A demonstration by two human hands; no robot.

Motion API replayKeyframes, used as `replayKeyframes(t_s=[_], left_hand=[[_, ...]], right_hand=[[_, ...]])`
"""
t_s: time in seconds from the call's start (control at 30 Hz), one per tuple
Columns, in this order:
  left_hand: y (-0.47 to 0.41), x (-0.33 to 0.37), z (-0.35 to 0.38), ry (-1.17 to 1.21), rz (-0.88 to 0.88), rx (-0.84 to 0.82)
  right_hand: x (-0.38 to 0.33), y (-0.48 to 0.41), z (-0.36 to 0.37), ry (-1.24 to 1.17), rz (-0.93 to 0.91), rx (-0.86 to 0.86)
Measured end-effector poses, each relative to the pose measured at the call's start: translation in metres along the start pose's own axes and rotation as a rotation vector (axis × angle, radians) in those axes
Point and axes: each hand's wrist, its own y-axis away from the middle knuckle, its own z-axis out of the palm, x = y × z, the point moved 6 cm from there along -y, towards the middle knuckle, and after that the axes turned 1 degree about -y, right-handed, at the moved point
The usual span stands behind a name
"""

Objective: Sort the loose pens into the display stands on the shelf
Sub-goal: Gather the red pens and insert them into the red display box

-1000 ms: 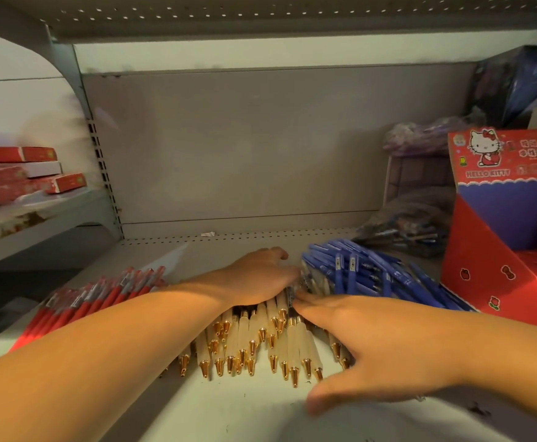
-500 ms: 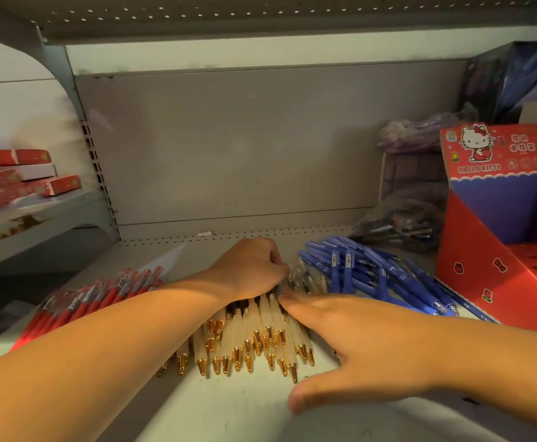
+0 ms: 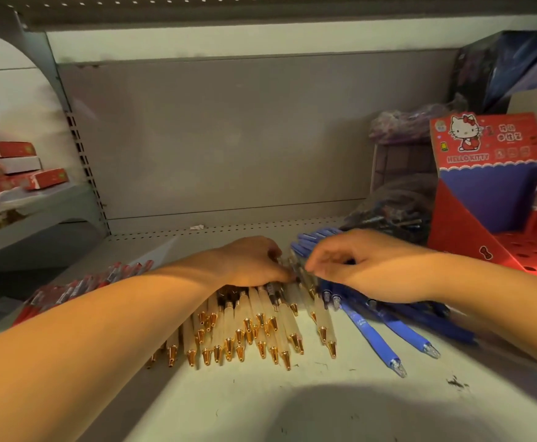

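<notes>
Red pens (image 3: 79, 290) lie in a loose fan at the left of the shelf (image 3: 260, 400), partly cut off behind the left forearm, so their count cannot be judged. Farther left, red boxes (image 3: 15, 173) sit stacked on a neighbouring ledge, blurred.

Next along, the cream pens with gold tips (image 3: 254, 327) lie in a packed row, tips toward the viewer. The left hand (image 3: 251, 261) rests palm-down over their far ends, fingers curled onto the barrels; whether it has any one pen pinched cannot be told, since the fingertips are tucked under the hand.

Just beside it, almost touching, the right hand (image 3: 356, 266) comes in with fingers bent and thumb and forefinger drawn close at the seam between the cream row and the blue pens (image 3: 385, 330) — it looks like a pinch on one or two barrels there, but the contact point is shadowed and smeared.

As a judgement, the step in hand is gathering and squaring a bunch of cream pens, not yet lifting them. The next move calls for closing both hands round the bunch without dragging blue pens along, then carrying it right to the red display stand (image 3: 490, 237).

That stand is cut off at the frame's edge; its perforated tray shows open holes, and something pen-like hangs at its right side — too blurred to name. Dark plastic bags (image 3: 394, 208) behind it hide their contents.
</notes>
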Motion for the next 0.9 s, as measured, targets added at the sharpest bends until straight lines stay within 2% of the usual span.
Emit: replayKeyframes(t_s=[0.13,0.23,0.47,0.63,0.9], left_hand=[[-0.001,0.000,0.000,0.064,0.000,0.003],[-0.002,0.001,0.001,0.086,-0.005,-0.012],[0.000,0.005,-0.002,0.175,0.030,-0.013],[-0.004,0.007,0.005,0.057,-0.002,0.006],[-0.023,0.022,0.006,0.042,0.008,-0.047]], right_hand=[[0.012,0.002,0.010,0.281,0.031,-0.178],[0.009,0.002,0.009,0.343,0.008,-0.173],[-0.004,0.004,0.014,0.250,-0.096,-0.175],[-0.004,0.013,0.011,0.177,-0.079,-0.256],[-0.016,0.017,0.015,0.274,-0.142,-0.213]])
